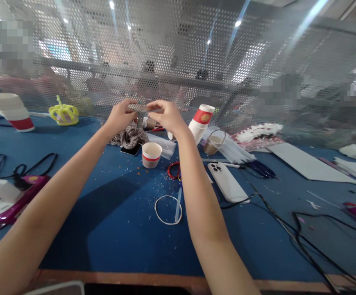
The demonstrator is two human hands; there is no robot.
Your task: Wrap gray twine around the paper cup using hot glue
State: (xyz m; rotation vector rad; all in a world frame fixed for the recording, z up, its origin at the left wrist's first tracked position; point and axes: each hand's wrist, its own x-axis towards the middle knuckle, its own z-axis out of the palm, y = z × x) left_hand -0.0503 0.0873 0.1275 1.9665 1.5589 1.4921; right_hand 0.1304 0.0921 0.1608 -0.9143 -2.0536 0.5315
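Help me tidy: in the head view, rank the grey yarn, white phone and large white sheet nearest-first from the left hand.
1. Grey yarn: shows just below the left hand.
2. White phone: right of centre.
3. Large white sheet: farther right.

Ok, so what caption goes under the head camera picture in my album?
Left hand and right hand above a blue table with grey yarn, a small cup and a white phone.

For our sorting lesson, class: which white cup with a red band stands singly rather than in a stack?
The short cup near the picture's centre. It stands alone, whereas the left stack and right stack each show several nested cups.
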